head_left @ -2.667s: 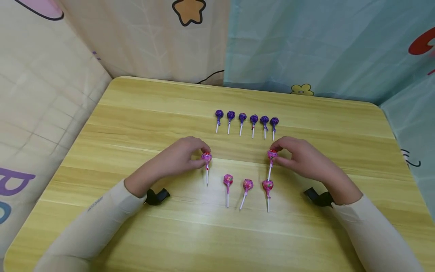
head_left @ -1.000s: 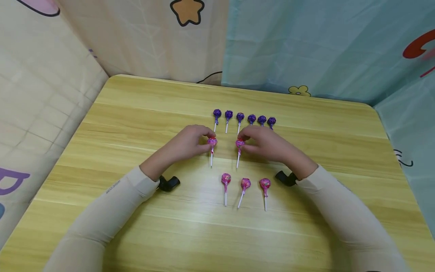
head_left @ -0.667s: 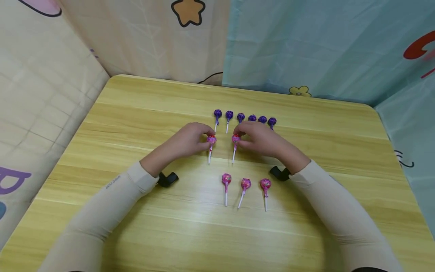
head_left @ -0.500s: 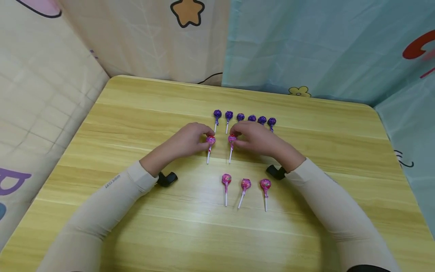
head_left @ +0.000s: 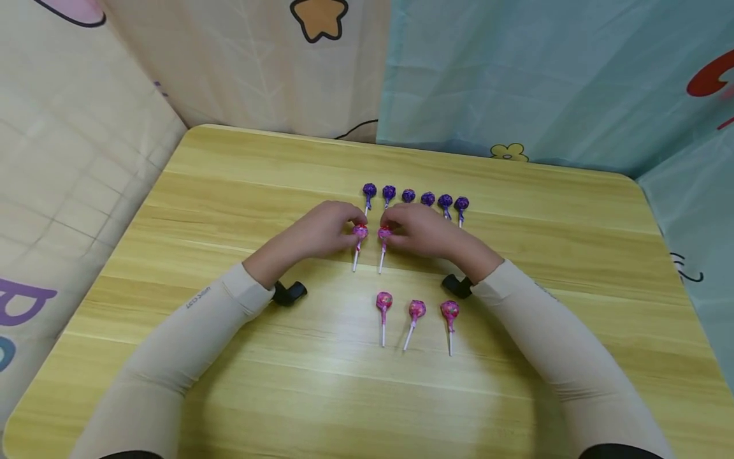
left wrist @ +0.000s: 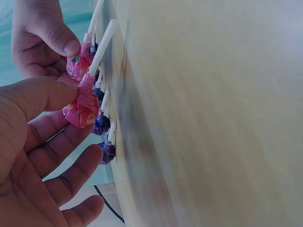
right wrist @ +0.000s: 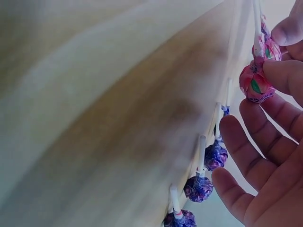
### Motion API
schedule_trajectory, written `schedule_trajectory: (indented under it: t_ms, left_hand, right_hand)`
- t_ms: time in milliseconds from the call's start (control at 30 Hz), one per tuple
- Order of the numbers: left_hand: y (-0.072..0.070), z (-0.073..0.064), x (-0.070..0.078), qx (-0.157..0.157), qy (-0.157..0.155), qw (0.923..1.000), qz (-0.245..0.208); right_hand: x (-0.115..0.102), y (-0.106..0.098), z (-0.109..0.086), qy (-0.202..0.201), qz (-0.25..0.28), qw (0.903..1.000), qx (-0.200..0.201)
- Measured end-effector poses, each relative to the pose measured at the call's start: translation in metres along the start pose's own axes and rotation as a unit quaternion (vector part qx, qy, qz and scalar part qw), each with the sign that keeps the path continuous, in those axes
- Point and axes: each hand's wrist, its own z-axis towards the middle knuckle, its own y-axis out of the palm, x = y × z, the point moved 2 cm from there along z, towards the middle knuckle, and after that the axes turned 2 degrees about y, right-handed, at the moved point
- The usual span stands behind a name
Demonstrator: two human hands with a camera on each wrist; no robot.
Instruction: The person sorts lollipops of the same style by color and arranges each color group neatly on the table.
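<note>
My left hand (head_left: 327,231) pinches a pink-wrapped lollipop (head_left: 360,232) by its head between thumb and fingers, the white stick pointing toward me. Close on its right, my right hand (head_left: 421,231) pinches a second pink lollipop (right wrist: 256,84) in the same way. A small gap parts the two candies in the head view. Just beyond the hands lies a row of several purple lollipops (head_left: 369,190); the right hand covers some of their sticks. In the left wrist view, the left thumb (left wrist: 49,97) presses on the wrapper's neck.
Nearer to me on the wooden table (head_left: 321,395) lie three more pink lollipops, a left one (head_left: 384,300), a tilted middle one (head_left: 417,309) and a right one (head_left: 450,310). Printed curtains (head_left: 499,76) hang behind the table's far edge.
Both hands have moved away from me toward the purple row, carrying their pink lollipops. The right hand has come left, so the two lollipops are now much closer together.
</note>
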Motion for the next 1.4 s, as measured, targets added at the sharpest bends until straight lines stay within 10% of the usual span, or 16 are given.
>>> schedule_trajectory:
  t_ms: [1400]
  left_hand:
    - [0.0, 0.009, -0.003, -0.028, -0.041, 0.9988, -0.008]
  right_hand:
    - [-0.002, 0.004, 0.008, 0.026, 0.015, 0.9993, -0.02]
